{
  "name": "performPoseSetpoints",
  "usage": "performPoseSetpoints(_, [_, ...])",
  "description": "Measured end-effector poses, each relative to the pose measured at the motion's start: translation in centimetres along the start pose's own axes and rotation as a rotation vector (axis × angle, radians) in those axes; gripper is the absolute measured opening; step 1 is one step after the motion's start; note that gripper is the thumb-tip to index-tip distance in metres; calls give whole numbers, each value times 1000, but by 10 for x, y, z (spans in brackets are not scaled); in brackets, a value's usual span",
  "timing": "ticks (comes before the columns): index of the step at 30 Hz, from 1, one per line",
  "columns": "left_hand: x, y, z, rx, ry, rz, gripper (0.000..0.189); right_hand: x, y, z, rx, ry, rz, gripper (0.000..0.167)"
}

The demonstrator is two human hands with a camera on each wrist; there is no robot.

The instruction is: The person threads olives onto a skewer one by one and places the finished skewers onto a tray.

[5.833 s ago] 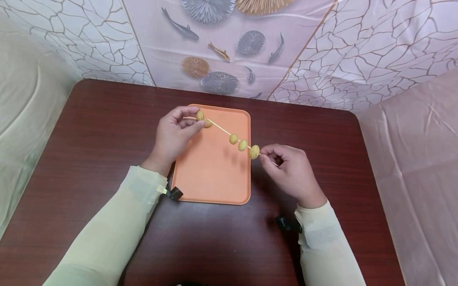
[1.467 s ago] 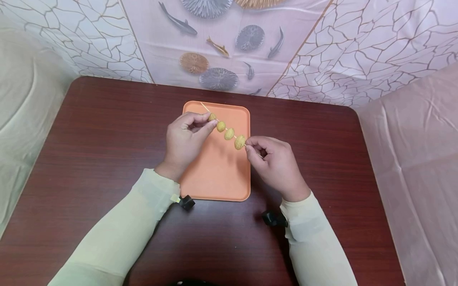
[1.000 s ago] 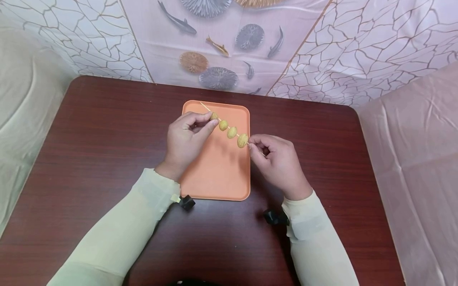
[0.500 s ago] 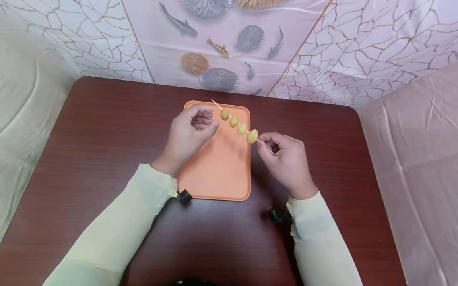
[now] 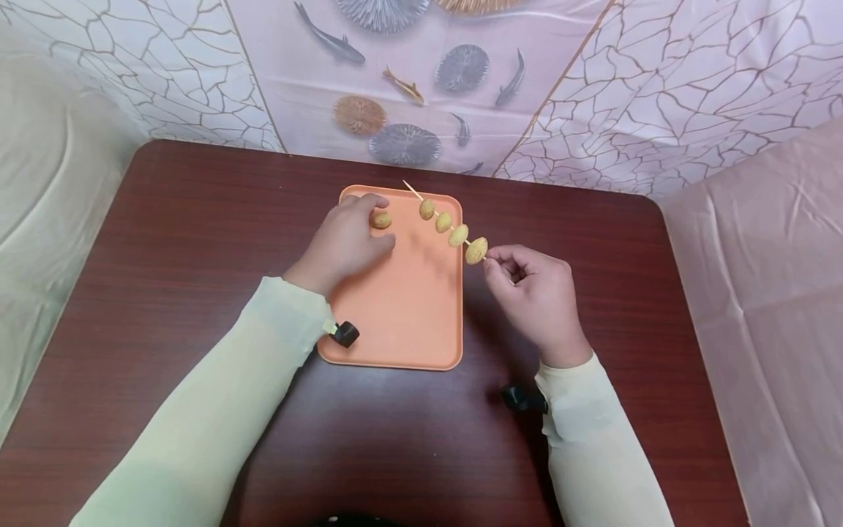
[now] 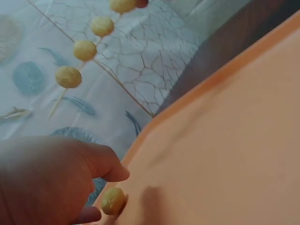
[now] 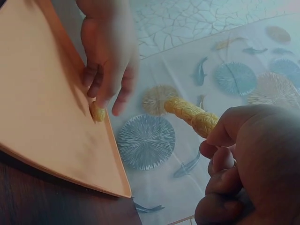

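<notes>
My right hand pinches the lower end of a thin wooden skewer that slants up to the left. Several yellow-brown, wrinkled oval balls are threaded along it, the largest closest to my fingers. Its pointed tip sticks out past the last ball. A single loose ball of the same kind lies on the orange tray, near its far left corner. Around that ball my left hand reaches with thumb and fingers spread; in the left wrist view a gap shows between the fingertips and the loose ball.
The tray rests on a dark red-brown wooden table. Behind the table hangs a patterned cloth with fish and round leaf prints. Plain pale cloth closes off the right side.
The left hand has let go of the skewer's end ball and moved down to the loose ball on the tray. The right hand has carried the skewer slightly right.
</notes>
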State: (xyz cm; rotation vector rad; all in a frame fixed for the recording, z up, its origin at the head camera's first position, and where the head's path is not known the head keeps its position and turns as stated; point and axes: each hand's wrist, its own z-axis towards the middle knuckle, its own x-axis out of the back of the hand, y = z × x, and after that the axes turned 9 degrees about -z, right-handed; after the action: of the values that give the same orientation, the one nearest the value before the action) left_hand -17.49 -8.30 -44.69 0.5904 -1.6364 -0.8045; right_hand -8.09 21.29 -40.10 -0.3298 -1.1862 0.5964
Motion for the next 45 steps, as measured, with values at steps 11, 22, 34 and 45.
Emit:
performPoseSetpoints(11, [-8, -4, 13, -108, 28, 153, 37, -4, 2, 0, 55, -66, -24, 11])
performPoseSetpoints(22, [-7, -4, 1, -129, 137, -99, 28, -6, 3, 1, 93, -81, -37, 12])
performPoseSetpoints(34, [2, 0, -13, -97, 169, -576, 39, -5, 5, 0, 148, -55, 2, 10])
performPoseSetpoints(45, [6, -1, -18, -93, 144, -999, 34, -3, 4, -2, 146, -67, 24, 10])
